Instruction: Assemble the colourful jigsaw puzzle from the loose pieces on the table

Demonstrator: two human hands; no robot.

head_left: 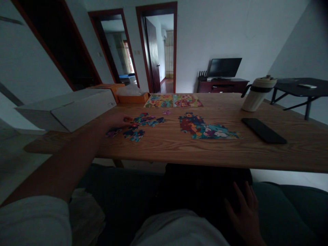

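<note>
At the far left of the table you have a long white box, with an orange box just beyond its end. Your left hand reaches to the left edge of the loose puzzle pieces; its fingers look bent, but you cannot tell whether they grip one. A picture sheet lies behind, and right of the pieces sits a joined puzzle section. Your right hand rests on your lap, fingers spread, holding nothing visible. Farther right lies a black phone, a tumbler standing behind it.
</note>
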